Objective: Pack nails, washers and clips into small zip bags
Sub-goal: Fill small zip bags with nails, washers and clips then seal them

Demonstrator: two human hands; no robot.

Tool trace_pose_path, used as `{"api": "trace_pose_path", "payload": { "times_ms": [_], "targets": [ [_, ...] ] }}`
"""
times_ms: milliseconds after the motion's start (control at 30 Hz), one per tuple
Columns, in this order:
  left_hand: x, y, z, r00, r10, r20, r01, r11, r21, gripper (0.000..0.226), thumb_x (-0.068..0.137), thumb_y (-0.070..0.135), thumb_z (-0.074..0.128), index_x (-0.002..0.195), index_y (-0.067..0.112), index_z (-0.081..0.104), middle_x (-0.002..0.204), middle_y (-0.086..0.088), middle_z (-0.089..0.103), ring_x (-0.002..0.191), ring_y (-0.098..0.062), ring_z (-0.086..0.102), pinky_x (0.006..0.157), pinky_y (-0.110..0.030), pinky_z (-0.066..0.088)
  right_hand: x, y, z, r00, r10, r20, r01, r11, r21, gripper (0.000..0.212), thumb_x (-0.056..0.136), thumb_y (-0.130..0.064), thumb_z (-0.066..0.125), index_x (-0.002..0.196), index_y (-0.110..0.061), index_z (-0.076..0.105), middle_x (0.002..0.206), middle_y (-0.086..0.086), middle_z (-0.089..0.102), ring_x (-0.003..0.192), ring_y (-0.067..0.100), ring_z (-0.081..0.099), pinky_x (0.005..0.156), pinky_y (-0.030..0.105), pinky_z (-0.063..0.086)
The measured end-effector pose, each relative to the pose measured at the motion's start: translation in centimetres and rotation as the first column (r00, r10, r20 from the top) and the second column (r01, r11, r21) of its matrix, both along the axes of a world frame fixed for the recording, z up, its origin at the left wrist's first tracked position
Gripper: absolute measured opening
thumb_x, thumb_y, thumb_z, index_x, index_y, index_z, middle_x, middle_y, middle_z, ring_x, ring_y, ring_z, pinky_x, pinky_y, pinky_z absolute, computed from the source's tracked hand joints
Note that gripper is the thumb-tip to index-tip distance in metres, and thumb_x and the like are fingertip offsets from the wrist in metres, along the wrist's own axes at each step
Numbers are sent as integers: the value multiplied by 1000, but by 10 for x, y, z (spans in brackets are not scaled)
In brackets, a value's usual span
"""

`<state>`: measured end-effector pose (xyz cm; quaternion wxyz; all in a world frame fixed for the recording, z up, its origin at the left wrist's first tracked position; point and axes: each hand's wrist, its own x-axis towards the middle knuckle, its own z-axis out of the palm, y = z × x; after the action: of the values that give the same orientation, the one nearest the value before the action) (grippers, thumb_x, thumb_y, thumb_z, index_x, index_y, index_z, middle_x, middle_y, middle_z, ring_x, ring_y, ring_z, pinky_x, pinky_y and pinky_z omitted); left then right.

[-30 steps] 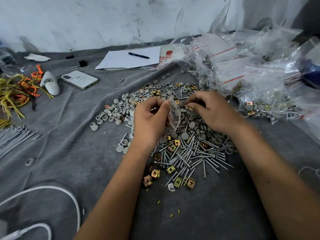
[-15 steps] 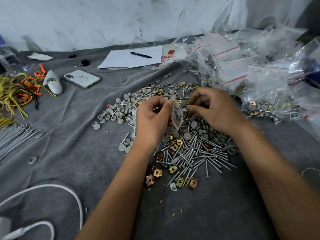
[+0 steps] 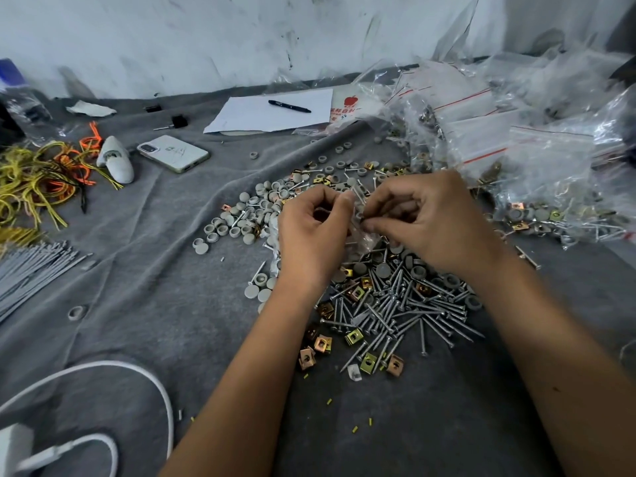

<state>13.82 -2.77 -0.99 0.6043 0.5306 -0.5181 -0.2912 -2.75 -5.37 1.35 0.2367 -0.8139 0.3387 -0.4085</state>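
**Hands close in on the small bag**

Head view: since a second ago the right hand has moved in toward the left hand, so the fingertips now nearly meet over the bag. The left hand's fingers are curled round the bag's edge, pinching it upright above the heap. The right hand's thumb and forefinger pinch at the bag's mouth; whether they also hold a small part is hard to make out. What is in the bag cannot be seen, since the fingers cover most of it.

Beneath lie nails, grey washers and brass clips on the grey cloth. At right, filled bags hold mixed hardware; the pile is cut off by the frame edge.
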Motion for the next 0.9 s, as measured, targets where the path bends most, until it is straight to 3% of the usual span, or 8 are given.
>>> {"api": "trace_pose_path", "payload": {
  "times_ms": [133, 267, 367, 500, 600, 667, 800, 900],
  "targets": [
    [2, 2, 3, 998, 29, 51, -24, 996, -91, 29, 100, 13, 66, 73, 4, 66, 61, -9, 65, 54, -25, 62, 51, -33, 47, 1, 2, 2, 999, 8, -48, -11, 998, -60, 12, 88, -11, 78, 100, -11, 80, 83, -14, 74, 69, -1, 71, 63, 15, 55],
    [7, 0, 4, 997, 67, -25, -69, 989, -128, 29, 101, 16, 66, 75, 1, 66, 60, -7, 62, 54, -27, 58, 54, -43, 51, 4, 4, 4, 1000, 7, 30, -5, 995, -96, 21, 99, -24, 66, 98, -6, 77, 83, 0, 74, 71, 14, 71, 63, 34, 56],
    [9, 2, 8, 987, 55, -153, -77, 987, -143, 26, 100, 14, 66, 75, 7, 67, 60, 2, 65, 55, -14, 63, 55, -32, 54, 9, 5, 4, 992, -53, 116, 72, 983, -168, 30, 92, -33, 74, 102, -5, 72, 107, 4, 65, 84, 14, 64, 63, 20, 50],
    [10, 3, 15, 918, -111, -381, 33, 978, -205, 22, 96, 11, 66, 75, 13, 70, 69, -2, 70, 64, -16, 68, 66, -30, 56, 18, 9, -3, 996, -41, 85, 36, 998, 55, 49, 81, -49, 79, 112, -16, 59, 106, -6, 67, 88, 10, 68, 68, 29, 57],
    [9, 3, 18, 828, -244, -505, 137, 961, -240, 28, 98, 4, 63, 73, 13, 71, 71, -1, 71, 66, -14, 69, 67, -27, 59, 24, 8, -11, 996, -27, 87, 17, 994, 112, 27, 93, -28, 74, 118, -17, 69, 101, -9, 75, 93, 5, 72, 83, 36, 61],
    [11, 4, 19, 796, -273, -540, 160, 956, -247, 22, 98, 7, 62, 78, 9, 71, 78, -5, 73, 71, -15, 70, 69, -28, 59, 23, 5, -12, 977, -59, 204, 14, 976, 218, 16, 99, -16, 65, 113, -19, 72, 95, -3, 78, 89, 16, 75, 77, 46, 63],
    [23, 2, 15, 928, 32, -372, -86, 988, -130, 23, 101, 19, 59, 84, 10, 72, 85, -2, 72, 78, -11, 63, 71, -32, 53, 14, 2, -5, 898, -99, 429, -111, 892, 438, 19, 104, -15, 55, 98, -15, 73, 92, 10, 78, 76, 27, 76, 58, 40, 64],
    [27, 1, 13, 961, -16, -276, 23, 999, 22, 35, 95, 41, 52, 99, 12, 70, 95, -2, 71, 91, -16, 65, 80, -36, 55, 11, 2, -3, 845, -58, 532, -244, 843, 479, 24, 105, -17, 54, 94, -13, 74, 92, 17, 77, 70, 27, 76, 56, 39, 62]
  ]
}}
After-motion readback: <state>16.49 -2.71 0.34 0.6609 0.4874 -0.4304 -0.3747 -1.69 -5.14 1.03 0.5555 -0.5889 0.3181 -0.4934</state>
